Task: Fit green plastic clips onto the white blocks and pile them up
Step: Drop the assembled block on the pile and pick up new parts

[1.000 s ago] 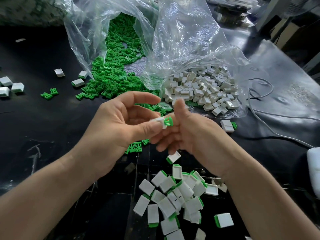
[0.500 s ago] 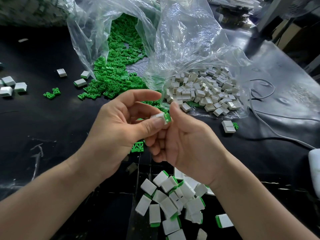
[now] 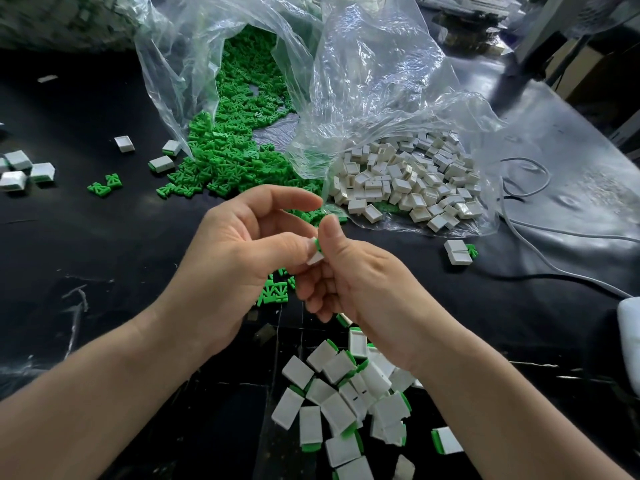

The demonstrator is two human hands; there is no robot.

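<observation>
**White block (image 3: 316, 258) pinched between both hands above the table**

The white block, with a green clip (image 3: 317, 243) at its upper end, sits just above the black table (image 3: 86, 237). The left hand (image 3: 235, 265) pinches it with its thumb. The right hand (image 3: 360, 282) has its thumb on the green clip and its fingers curled underneath.

Behind the hands, a clear plastic bag (image 3: 166, 64) lies open, with a heap of loose clips (image 3: 239, 140) spilling from it onto the table. Just beside it on the right, a second clear bag (image 3: 381, 81) holds a heap of bare blocks (image 3: 408, 174).

Below the right wrist lies a pile of fitted blocks (image 3: 346, 403), partly hidden by that wrist. A few stray clips (image 3: 275, 294) lie under the hands. Some stray blocks (image 3: 20, 169) sit at the far left. A grey cable (image 3: 540, 233) runs along the right.
</observation>
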